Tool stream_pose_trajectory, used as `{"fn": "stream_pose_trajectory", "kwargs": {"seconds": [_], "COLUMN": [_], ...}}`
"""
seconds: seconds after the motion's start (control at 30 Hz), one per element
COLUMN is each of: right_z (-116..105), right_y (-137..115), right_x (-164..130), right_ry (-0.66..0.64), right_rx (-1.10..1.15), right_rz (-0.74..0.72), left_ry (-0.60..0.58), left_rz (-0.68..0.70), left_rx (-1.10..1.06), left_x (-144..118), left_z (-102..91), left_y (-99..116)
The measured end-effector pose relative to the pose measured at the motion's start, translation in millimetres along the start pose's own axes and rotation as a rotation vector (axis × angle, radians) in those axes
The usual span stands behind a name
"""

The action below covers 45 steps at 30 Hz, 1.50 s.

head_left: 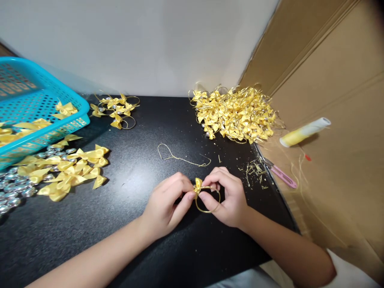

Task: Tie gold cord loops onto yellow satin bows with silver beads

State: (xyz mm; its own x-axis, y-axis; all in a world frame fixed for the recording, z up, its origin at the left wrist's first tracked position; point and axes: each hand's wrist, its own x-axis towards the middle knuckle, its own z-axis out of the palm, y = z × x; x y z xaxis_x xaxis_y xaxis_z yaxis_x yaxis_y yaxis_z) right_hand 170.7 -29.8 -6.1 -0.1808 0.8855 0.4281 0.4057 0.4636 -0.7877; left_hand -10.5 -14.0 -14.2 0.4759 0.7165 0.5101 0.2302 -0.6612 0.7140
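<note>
Between my two hands, just above the table's near part, is a yellow ribbon bow (198, 185) joined to a thin gold ring (207, 211). My left hand (168, 202) pinches the bow's left side between thumb and forefinger. Thumb and fingers of my right hand (226, 196) are closed on the gold ring beside the bow, and the ring hangs down toward me. A small pinkish bead-like piece shows by the right fingertips, partly covered. Just beyond the hands lies a looped gold cord (180, 159) on the black tabletop.
A heap of bows on rings (234, 114) is at the back right, with a smaller group (115, 106) at back left. Loose bows (72, 172) and silvery beads (12, 186) lie left, by a blue basket (64, 126). Right are cord scraps (255, 171), pink snips (282, 175) and a thread tube (304, 132).
</note>
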Motion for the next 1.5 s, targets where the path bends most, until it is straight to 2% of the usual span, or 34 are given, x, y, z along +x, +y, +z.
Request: {"fn": "stream_pose_trajectory", "kwargs": {"seconds": [0.2, 0.37, 0.7, 0.93, 1.13, 1.23, 1.33, 1.43, 1.5], "right_z": [0, 1, 4, 4, 3, -3, -9, -10, -7], "right_y": [3, 5, 9, 10, 13, 12, 11, 12, 14], "right_x": [0, 0, 2, 7, 13, 18, 21, 22, 21], "right_ry": [-0.111, -0.093, -0.088, 0.013, 0.075, -0.027, -0.153, -0.224, -0.225], "right_rx": [-0.004, 0.027, 0.317, 0.532, 1.001, 1.345, 1.585, 1.621, 1.463], "right_rz": [0.03, 0.077, 0.406, 0.531, 0.735, 0.811, 0.802, 0.776, 0.756], "left_ry": [-0.097, -0.118, -0.107, -0.077, 0.008, 0.017, 0.027, 0.02, 0.005], "left_rz": [-0.17, -0.345, -0.619, -0.604, -0.619, -0.614, -0.615, -0.599, -0.576], "left_rx": [-0.099, -0.178, -0.369, -0.394, -0.394, -0.395, -0.379, -0.366, -0.367], "left_x": [1, 3, 2, 6, 6, 7, 6, 5, 3], "left_z": [3.0, 3.3, 3.5, 1.9, 0.9, 0.8, 1.7, 2.6, 2.6], "left_y": [-2, -2, -10, -9, -12, -13, -14, -16, -16]}}
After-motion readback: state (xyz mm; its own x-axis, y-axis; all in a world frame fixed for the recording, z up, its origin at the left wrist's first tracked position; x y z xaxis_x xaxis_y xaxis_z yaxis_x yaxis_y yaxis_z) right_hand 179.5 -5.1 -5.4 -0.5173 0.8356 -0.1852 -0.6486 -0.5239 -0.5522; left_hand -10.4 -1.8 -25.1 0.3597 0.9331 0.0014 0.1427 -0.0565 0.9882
